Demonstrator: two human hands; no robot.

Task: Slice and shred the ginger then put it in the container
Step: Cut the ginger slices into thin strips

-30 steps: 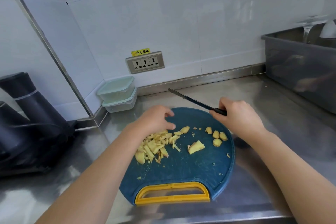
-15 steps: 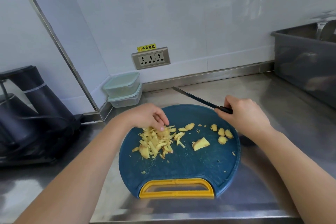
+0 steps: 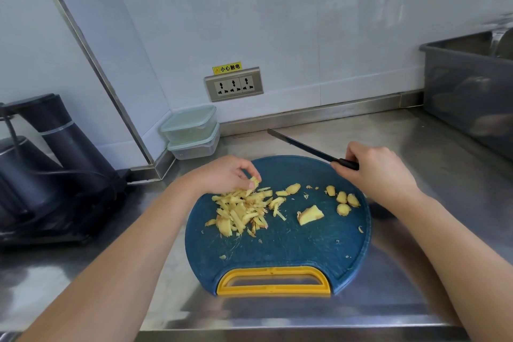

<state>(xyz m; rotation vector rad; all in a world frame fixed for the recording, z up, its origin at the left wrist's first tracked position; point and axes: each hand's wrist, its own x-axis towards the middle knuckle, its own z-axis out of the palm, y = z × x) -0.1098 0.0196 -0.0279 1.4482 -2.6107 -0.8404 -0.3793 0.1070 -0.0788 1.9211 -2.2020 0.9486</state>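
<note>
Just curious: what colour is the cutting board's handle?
The handle is yellow, on a blue cutting board; head view.

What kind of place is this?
Probably a kitchen, perhaps a commercial one: a stainless steel counter, a tiled wall with sockets, and cut ginger on a blue cutting board.

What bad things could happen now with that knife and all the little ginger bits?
The right hand holds the knife with its blade raised, while the left hand pinches a ginger piece nearby; a careless move could nick fingers. The ginger slices lie near the right edge of the cutting board and might get knocked off.
</note>
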